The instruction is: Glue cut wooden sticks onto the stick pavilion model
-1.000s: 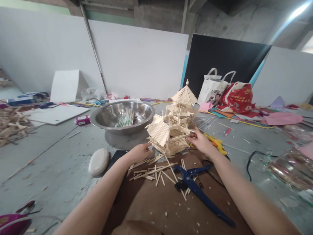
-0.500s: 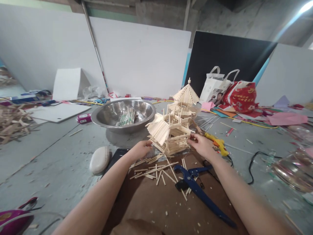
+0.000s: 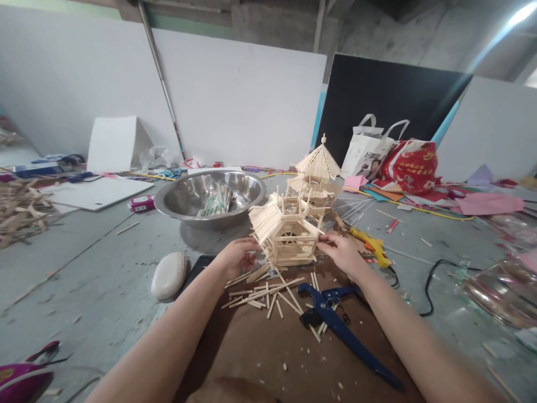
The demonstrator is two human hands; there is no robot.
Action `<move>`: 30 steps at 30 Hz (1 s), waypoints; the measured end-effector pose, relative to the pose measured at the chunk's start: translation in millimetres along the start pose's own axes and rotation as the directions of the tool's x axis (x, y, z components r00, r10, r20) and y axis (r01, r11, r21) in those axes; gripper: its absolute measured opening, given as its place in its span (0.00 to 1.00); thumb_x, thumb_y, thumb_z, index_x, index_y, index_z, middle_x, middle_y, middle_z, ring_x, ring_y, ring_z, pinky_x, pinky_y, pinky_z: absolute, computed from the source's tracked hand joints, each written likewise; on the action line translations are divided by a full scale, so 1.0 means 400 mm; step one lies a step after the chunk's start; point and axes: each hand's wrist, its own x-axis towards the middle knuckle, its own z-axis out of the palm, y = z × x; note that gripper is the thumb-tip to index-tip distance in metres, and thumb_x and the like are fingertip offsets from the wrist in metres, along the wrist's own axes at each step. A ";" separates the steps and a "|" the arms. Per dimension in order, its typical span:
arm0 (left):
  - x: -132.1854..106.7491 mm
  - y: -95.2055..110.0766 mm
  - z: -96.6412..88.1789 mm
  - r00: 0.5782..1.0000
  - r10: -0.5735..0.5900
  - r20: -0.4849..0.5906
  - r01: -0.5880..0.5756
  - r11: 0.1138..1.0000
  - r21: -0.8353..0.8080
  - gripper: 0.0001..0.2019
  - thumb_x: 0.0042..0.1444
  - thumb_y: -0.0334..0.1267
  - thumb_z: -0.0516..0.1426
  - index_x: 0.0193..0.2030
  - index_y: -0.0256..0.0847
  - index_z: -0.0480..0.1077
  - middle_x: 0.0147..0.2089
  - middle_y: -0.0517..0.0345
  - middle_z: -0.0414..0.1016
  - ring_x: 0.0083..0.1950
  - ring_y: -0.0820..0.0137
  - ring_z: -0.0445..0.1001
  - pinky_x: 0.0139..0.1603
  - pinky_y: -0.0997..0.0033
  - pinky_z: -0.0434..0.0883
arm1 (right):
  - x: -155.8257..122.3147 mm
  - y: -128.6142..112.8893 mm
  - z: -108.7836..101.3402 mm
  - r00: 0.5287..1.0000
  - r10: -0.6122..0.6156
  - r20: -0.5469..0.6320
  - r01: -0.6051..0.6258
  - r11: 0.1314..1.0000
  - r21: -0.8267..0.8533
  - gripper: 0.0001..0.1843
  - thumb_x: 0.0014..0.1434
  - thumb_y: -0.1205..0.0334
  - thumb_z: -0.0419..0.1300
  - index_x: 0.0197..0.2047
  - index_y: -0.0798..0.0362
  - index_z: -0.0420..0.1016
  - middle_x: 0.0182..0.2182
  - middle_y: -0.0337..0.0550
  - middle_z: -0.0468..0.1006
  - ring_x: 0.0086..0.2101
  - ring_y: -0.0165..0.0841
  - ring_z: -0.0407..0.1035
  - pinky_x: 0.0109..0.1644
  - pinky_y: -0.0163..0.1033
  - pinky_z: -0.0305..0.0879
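A small pavilion model (image 3: pixel 292 235) built of thin wooden sticks stands in front of me, roofed on its left part, with an open stick frame facing me. My left hand (image 3: pixel 240 257) is at its left side, fingers curled against the lower edge. On the opposite side, the fingertips of my right hand (image 3: pixel 342 253) grip the base near a corner. Loose wooden sticks (image 3: pixel 268 291) lie scattered before the model. Beside them rests a blue-handled cutter (image 3: pixel 339 322). Behind rises a stick tower with a pointed roof (image 3: pixel 319 159), partly hidden by the pavilion.
A steel basin (image 3: pixel 168 196) with wrapped sticks stands back left. A yellow glue gun (image 3: pixel 377 249) with a black cord lies right of my right hand. A white rounded object (image 3: pixel 168 275) sits left, against a dark flat device (image 3: pixel 197 271). Bags (image 3: pixel 409 168) stand farther back.
The pavilion has turned between my hands, so an open framed side now faces me. My right hand has shifted slightly left; the left hand's fingers have curled in closer to the model.
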 end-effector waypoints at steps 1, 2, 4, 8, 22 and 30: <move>0.002 0.000 -0.003 1.000 0.000 -0.001 0.000 1.000 -0.020 0.12 0.34 0.30 0.59 0.30 0.34 0.66 0.24 0.60 0.67 0.16 0.78 0.63 0.13 0.78 0.57 | -0.004 -0.007 0.000 1.000 -0.006 0.006 0.006 1.000 -0.008 0.13 0.47 0.58 0.53 0.32 0.56 0.72 0.32 0.44 0.74 0.34 0.34 0.67 0.40 0.38 0.59; 0.003 -0.001 -0.005 1.000 -0.003 -0.005 0.003 0.999 -0.034 0.12 0.34 0.30 0.58 0.31 0.34 0.66 0.25 0.59 0.68 0.16 0.78 0.63 0.13 0.78 0.58 | -0.008 -0.014 -0.002 1.000 -0.009 0.017 0.010 1.000 -0.012 0.12 0.47 0.58 0.54 0.32 0.56 0.72 0.32 0.44 0.74 0.34 0.34 0.67 0.41 0.38 0.59; 0.005 0.000 -0.007 1.000 -0.010 -0.022 0.009 0.999 -0.046 0.13 0.35 0.29 0.58 0.32 0.34 0.66 0.25 0.59 0.68 0.16 0.78 0.63 0.12 0.79 0.58 | -0.013 -0.024 -0.007 0.998 -0.017 0.067 0.017 1.000 -0.004 0.12 0.46 0.59 0.54 0.32 0.56 0.73 0.32 0.44 0.75 0.34 0.34 0.67 0.40 0.38 0.59; 0.003 0.004 -0.006 1.000 -0.015 -0.018 0.014 1.000 -0.015 0.12 0.36 0.31 0.59 0.32 0.33 0.67 0.23 0.60 0.67 0.16 0.80 0.63 0.13 0.81 0.58 | -0.018 -0.034 -0.023 0.973 -0.067 0.223 0.062 0.998 0.029 0.13 0.48 0.58 0.53 0.33 0.56 0.74 0.32 0.43 0.75 0.32 0.32 0.68 0.36 0.35 0.60; -0.003 0.003 0.001 0.999 0.053 0.013 -0.054 0.994 0.097 0.12 0.36 0.34 0.61 0.31 0.34 0.69 0.22 0.60 0.64 0.19 0.79 0.62 0.13 0.80 0.58 | -0.026 -0.033 -0.053 0.884 -0.009 0.468 -0.048 0.993 0.109 0.17 0.48 0.52 0.55 0.34 0.56 0.74 0.25 0.41 0.72 0.21 0.25 0.62 0.27 0.33 0.59; -0.004 0.005 -0.007 0.990 0.142 0.018 -0.142 0.990 0.013 0.19 0.37 0.32 0.59 0.40 0.38 0.68 0.34 0.55 0.69 0.23 0.79 0.64 0.18 0.79 0.63 | -0.026 -0.028 -0.047 0.863 0.001 0.505 -0.065 0.992 0.110 0.20 0.48 0.50 0.55 0.40 0.54 0.72 0.27 0.41 0.72 0.21 0.25 0.61 0.26 0.33 0.59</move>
